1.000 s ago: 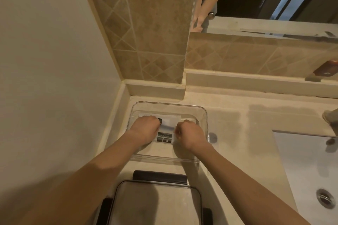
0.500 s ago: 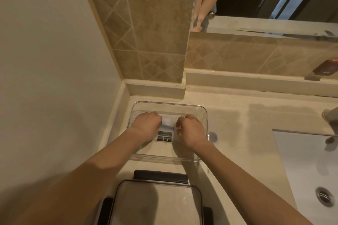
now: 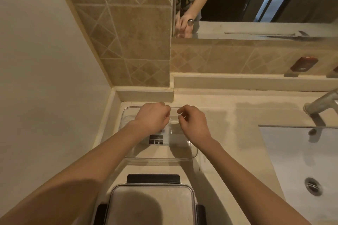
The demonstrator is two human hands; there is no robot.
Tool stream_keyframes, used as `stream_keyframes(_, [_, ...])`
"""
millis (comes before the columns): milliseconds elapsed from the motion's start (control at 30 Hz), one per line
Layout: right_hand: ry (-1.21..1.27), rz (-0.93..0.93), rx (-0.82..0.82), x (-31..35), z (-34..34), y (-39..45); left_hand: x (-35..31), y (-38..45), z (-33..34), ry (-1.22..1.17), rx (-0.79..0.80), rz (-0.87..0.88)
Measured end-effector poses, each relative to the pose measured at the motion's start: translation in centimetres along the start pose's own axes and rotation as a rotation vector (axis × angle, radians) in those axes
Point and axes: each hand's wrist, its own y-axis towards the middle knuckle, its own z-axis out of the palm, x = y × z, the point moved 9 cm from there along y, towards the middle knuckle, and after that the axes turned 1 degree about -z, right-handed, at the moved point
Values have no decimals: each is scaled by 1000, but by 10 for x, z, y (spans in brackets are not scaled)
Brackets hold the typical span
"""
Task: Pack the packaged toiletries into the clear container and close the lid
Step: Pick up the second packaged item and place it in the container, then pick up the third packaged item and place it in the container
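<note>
Both hands, left hand (image 3: 152,119) and right hand (image 3: 194,123), hover loosely curled and empty over the clear container (image 3: 192,154), white packet (image 3: 161,139) inside.

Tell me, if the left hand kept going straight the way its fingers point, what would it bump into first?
Probably the far wall of the clear container, since the left hand hovers over that end with curled fingers. Just beyond stands the stone ledge. Depth is hard to judge here.

One clear container (image 3: 128,154), one lid (image 3: 151,204), two hands.
</note>
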Motion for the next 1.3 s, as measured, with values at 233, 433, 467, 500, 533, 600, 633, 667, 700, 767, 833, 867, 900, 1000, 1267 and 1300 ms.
stream_keyframes(233, [41,134,-258,-48,-56,-30,-56,28,-23,-66,-31,151])
stream_keyframes(433, [7,343,-287,-97,-68,-64,-94,47,-12,-22,10,252])
stream_keyframes(467, [-3,381,-276,-103,-66,-69,-99,50,-9,-5,20,270])
stream_keyframes(500, [-15,420,-261,-109,-63,-74,-104,54,-5,18,32,291])
stream_keyframes(533, [-26,460,-241,-115,-61,-79,-110,57,0,49,48,318])
stream_keyframes(600, [-50,530,-194,-123,-53,-90,-119,63,11,115,92,361])
stream_keyframes(633, [-67,561,-176,-126,-49,-95,-123,66,17,131,119,374])
stream_keyframes(667, [-84,588,-161,-128,-45,-101,-127,69,23,138,148,384])
stream_keyframes(700, [-97,610,-149,-129,-40,-106,-131,70,29,142,178,395])
stream_keyframes(767, [-111,643,-130,-130,-30,-117,-138,71,42,153,256,410])
stream_keyframes(833, [-111,682,-112,-133,-21,-126,-143,69,58,195,361,398])
stream_keyframes(867, [-111,702,-104,-134,-17,-129,-145,67,65,238,410,398])
stream_keyframes(900, [-114,718,-99,-135,-14,-131,-148,64,72,290,450,406])
stream_keyframes(1000, [-142,743,-100,-136,-9,-132,-159,59,83,413,495,448])
stream_keyframes(1267, [-223,725,-80,-138,-1,-127,-165,59,98,515,611,487])
stream_keyframes(1300, [-233,718,-80,-138,0,-126,-165,59,99,503,617,494])
